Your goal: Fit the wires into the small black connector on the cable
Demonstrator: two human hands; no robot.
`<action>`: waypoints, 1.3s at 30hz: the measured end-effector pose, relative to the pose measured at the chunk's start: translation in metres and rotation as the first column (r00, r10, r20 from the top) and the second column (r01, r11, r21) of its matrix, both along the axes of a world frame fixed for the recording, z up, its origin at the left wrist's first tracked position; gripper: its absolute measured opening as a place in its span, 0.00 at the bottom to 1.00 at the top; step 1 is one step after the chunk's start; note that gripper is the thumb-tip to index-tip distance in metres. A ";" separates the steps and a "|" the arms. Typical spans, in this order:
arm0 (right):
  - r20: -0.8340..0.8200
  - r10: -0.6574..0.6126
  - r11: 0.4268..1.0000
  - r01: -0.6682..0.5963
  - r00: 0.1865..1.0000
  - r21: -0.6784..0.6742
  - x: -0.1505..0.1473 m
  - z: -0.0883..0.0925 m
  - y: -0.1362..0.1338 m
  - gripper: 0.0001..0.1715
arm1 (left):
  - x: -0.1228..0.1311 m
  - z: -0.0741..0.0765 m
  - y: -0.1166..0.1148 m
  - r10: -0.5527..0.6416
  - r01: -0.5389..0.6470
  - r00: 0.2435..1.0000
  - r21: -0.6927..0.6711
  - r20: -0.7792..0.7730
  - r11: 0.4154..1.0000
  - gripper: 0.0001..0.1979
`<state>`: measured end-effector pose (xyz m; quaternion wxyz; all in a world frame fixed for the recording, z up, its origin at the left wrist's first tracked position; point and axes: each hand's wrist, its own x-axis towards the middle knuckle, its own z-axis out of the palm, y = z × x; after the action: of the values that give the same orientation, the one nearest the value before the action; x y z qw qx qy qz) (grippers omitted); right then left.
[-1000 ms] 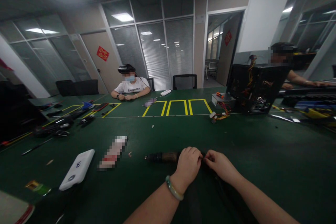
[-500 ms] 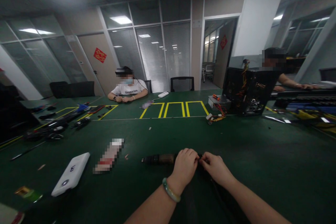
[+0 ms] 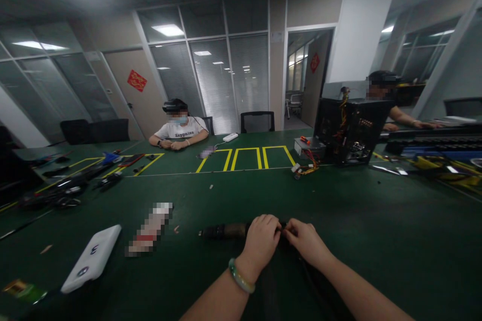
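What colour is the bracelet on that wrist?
Pale green, like jade. The head view shows the bracelet just behind the left hand.

Yellow tape boxes [image 3: 244, 158] mark a green tabletop [image 3: 376, 220]. Behind the boxes and to their left sits a person in a white T-shirt [image 3: 178, 130], headset on; straight behind them stands an empty black chair [image 3: 257, 121]. Right of the boxes stands an open computer case [image 3: 348, 130] with coloured wires [image 3: 306, 166] just beside it and another person [image 3: 391, 105] farther back. Left of the boxes lie dark tools [image 3: 68, 190]; well in front of them lies a white flat device [image 3: 91, 259].
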<state>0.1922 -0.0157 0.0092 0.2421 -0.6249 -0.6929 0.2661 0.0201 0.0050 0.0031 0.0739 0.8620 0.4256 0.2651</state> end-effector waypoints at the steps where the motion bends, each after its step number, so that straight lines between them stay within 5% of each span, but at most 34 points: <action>1: -0.009 0.004 1.000 -0.004 1.000 0.002 0.000 0.000 0.000 0.11 | 0.000 0.000 0.000 0.001 -0.001 1.000 0.003 -0.004 1.000 0.05; 25: -0.086 -0.005 1.000 0.005 0.996 -0.003 0.002 -0.011 0.004 0.08 | 0.000 0.002 0.002 -0.018 0.018 0.999 0.002 -0.039 1.000 0.04; 32: -0.236 -0.004 1.000 0.001 0.972 -0.012 0.010 -0.010 0.008 0.22 | 0.000 0.007 0.000 0.002 -0.002 0.999 -0.004 -0.048 1.000 0.05; 35: -0.315 -0.157 0.983 0.179 0.936 0.040 0.042 -0.001 0.023 0.37 | 0.000 0.008 -0.001 -0.004 0.003 0.999 -0.015 -0.046 1.000 0.04; 39: -0.244 -0.580 0.799 0.601 0.777 0.017 0.113 0.009 0.045 0.53 | -0.001 0.010 -0.001 -0.013 0.013 1.000 -0.035 -0.009 0.999 0.03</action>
<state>0.3056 0.0297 0.0185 0.4198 -0.7640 -0.4413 0.2131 0.0195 0.0036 0.0128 0.0888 0.8646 0.4250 0.2529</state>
